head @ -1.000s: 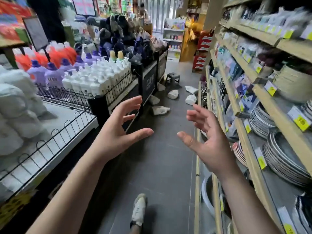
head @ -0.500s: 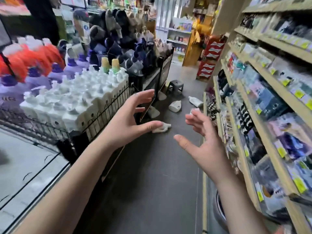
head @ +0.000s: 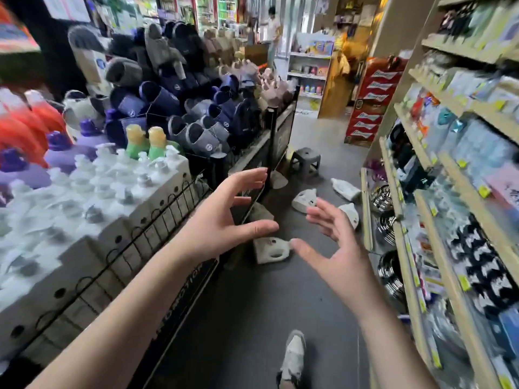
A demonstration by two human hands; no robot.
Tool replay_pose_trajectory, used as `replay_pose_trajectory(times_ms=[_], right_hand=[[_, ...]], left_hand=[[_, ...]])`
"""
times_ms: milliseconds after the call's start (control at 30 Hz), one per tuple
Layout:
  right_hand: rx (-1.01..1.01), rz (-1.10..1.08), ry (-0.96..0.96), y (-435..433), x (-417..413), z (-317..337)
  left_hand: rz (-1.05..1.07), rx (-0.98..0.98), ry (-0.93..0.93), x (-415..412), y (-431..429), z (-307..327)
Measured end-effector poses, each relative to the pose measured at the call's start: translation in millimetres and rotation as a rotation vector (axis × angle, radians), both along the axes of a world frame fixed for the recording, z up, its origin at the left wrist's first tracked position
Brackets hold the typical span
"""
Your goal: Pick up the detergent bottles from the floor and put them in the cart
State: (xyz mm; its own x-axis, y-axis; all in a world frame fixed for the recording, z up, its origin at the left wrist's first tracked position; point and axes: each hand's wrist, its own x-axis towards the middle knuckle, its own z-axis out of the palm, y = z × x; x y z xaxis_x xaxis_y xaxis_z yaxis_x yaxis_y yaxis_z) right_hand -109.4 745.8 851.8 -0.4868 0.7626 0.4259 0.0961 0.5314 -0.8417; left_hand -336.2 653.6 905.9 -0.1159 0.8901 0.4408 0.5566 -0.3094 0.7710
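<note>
Several white detergent bottles lie on the dark aisle floor ahead of me. The nearest bottle (head: 271, 249) lies on its side just beyond my hands. Others lie farther on: one bottle (head: 304, 200) mid-aisle, one (head: 351, 214) by the right shelf, one (head: 345, 189) behind it. My left hand (head: 224, 217) and my right hand (head: 334, 248) are stretched forward with fingers spread, holding nothing. The wire-sided cart (head: 157, 217) on my left is packed with white bottles.
Purple, red and green-capped bottles (head: 146, 143) and a heap of slippers (head: 196, 113) fill the display farther left. A small grey stool (head: 305, 162) stands in the aisle. Stocked shelves (head: 438, 220) line the right. My shoe (head: 293, 357) is below. A person stands far back.
I have walked forward down the aisle; the floor bottles are nearer and the white-bottle cart has slid back on my left. Both hands stay spread and empty.
</note>
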Motion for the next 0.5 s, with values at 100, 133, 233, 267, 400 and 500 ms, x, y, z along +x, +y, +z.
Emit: replay_pose_trajectory(times_ms=[100, 133, 233, 267, 400, 500], right_hand=[[0.000, 0.026, 0.009, 118.9, -23.8, -18.4], [-0.015, 0.028, 0.003, 155.5, -30.3, -21.9], [-0.096, 0.037, -0.010, 244.6, -43.9, -29.9], [-0.125, 0.050, -0.017, 271.0, -49.2, -32.4], [-0.199, 0.069, -0.058, 353.3, -79.1, -50.4], [-0.256, 0.066, -0.078, 398.6, -97.4, -78.4]], left_hand=[[0.041, -0.036, 0.006, -17.6, 109.1, -23.1], [0.053, -0.064, 0.000, -23.6, 142.7, -28.8], [0.083, -0.162, -0.012, -41.9, 227.5, -43.3], [0.096, -0.190, -0.019, -48.7, 252.6, -47.8], [0.143, -0.262, -0.062, -75.7, 328.1, -70.4], [0.160, -0.303, -0.108, -91.1, 373.6, -98.0]])
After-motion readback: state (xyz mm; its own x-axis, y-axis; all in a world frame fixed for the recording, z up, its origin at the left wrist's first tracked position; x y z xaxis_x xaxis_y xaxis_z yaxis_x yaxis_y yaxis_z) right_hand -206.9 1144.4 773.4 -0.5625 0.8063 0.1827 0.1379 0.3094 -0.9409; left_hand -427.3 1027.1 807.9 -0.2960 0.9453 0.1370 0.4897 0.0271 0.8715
